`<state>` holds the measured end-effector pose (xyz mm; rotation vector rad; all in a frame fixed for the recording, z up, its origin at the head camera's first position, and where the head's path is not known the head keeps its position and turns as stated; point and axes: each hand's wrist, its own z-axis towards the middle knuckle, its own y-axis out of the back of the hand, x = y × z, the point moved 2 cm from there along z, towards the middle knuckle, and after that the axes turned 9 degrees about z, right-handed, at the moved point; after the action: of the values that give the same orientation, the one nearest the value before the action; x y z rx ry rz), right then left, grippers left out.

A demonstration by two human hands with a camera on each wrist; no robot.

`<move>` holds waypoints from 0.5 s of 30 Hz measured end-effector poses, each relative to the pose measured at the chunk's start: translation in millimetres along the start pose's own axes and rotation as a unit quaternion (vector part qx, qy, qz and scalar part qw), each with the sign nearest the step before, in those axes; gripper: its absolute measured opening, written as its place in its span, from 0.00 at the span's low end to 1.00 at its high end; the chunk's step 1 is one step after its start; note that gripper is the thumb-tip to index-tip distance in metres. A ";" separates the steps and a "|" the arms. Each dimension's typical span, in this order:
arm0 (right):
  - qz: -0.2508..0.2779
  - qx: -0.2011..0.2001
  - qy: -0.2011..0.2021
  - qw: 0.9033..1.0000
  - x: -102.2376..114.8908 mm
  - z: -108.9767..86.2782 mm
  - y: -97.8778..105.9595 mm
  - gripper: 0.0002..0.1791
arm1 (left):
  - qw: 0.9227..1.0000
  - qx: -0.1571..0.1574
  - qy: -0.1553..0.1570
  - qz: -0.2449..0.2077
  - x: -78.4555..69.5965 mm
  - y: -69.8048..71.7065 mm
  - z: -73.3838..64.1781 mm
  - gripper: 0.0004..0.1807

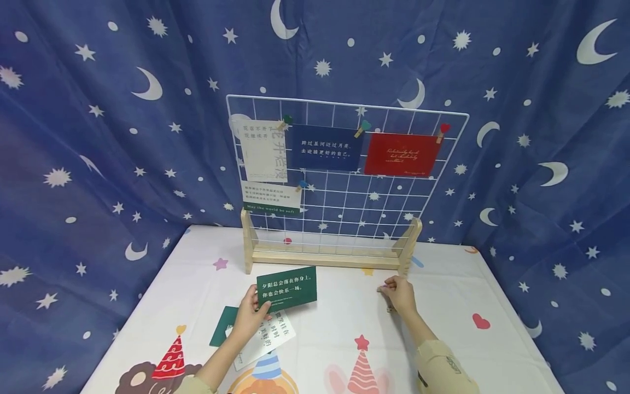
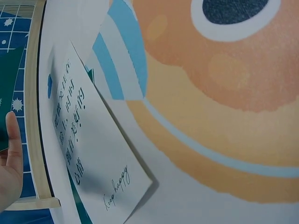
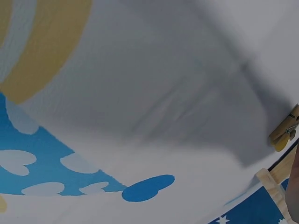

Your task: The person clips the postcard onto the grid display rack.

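My left hand holds a dark green card with white writing by its left edge, thumb in front, raised over the table. Under it lie a white card with dark writing and another green card, partly covered. At the right, my right hand is low over the table, its fingertips pinching a small purple clothespin, mostly hidden by the fingers. Close below that hand is a wooden mini clothespin; the right wrist view shows a wooden clothespin with a yellow end.
Behind the hands stands a white wire grid in a wooden base. Clipped on it are a white card, a blue card, a red card and a white-and-green card. A starry blue curtain hangs behind.
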<state>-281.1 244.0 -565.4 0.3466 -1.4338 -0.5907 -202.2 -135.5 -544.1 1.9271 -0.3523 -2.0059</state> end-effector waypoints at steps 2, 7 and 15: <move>0.002 -0.004 0.004 1.000 0.1 -0.3 0.0 0.07 | 1.000 -0.001 -0.002 0.003 -0.5 0.3 0.6 0.21; 0.019 -0.017 0.019 1.000 1.6 -1.9 2.1 0.07 | 1.000 -0.007 -0.005 0.004 -3.3 0.2 3.6 0.21; 0.050 -0.017 0.002 0.999 0.3 -8.5 4.7 0.08 | 1.000 0.000 0.005 -0.013 -8.8 -0.8 3.7 0.23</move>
<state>-271.9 246.6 -563.7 0.2477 -1.4260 -0.5332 -205.8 -131.4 -536.2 1.9516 -0.3265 -2.0107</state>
